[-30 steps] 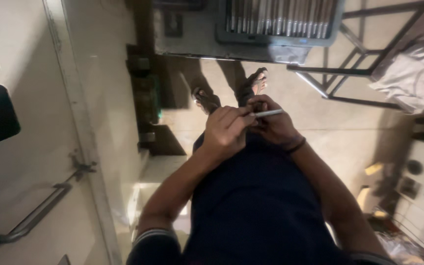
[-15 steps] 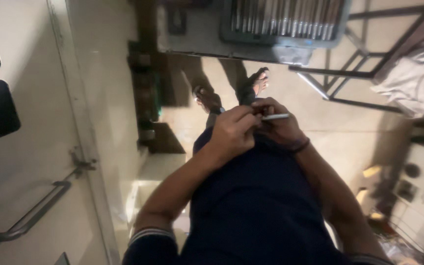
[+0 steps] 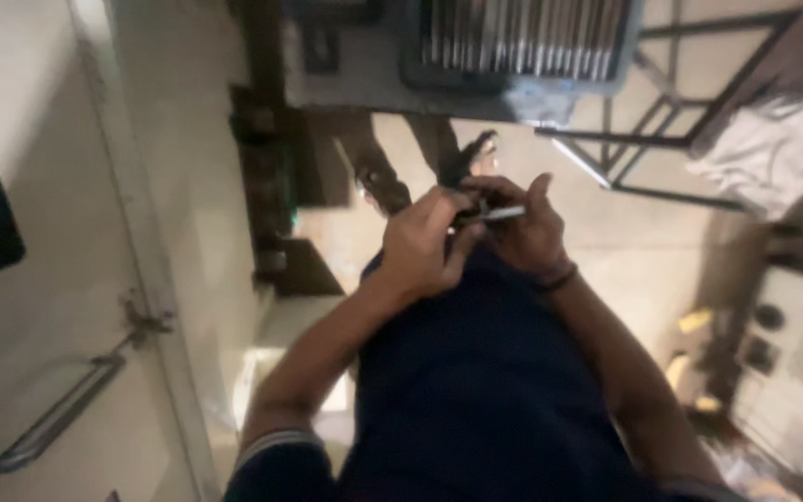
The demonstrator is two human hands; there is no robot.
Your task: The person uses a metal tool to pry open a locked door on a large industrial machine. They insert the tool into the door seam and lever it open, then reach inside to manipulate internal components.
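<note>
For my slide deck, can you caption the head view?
Standing person's left hand and right hand together grip a thin pale stick above sandalled feet.

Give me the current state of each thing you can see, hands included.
Left hand: closed around a small dark object, hidden.
Right hand: gripping a thin silver tool, held level.
Door handle: fixed to the pale door, untouched.
White cloth: crumpled by the metal frame.
</note>
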